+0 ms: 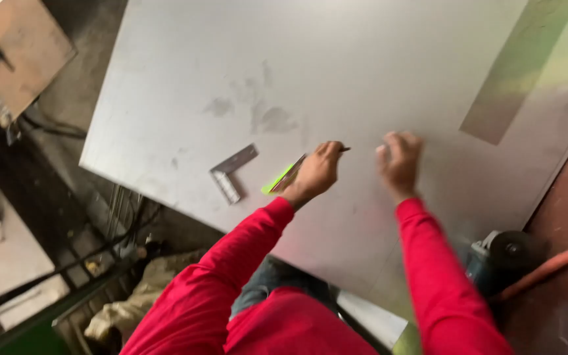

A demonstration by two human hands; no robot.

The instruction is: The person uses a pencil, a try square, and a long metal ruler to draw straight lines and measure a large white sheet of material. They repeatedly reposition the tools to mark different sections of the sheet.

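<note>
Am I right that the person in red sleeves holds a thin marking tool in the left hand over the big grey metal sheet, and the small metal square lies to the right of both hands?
Not quite. In the head view the metal square lies to the left of both hands, not the right. The rest holds: the left hand holds the thin marking tool over the grey metal sheet, with the right hand beside it.

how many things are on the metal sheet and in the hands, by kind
metal sheet: 1
steel try square: 1
green-handled tool under the left hand, handle at: 1
thin marking tool in that hand: 1
right hand: holds nothing visible
total: 4
</note>
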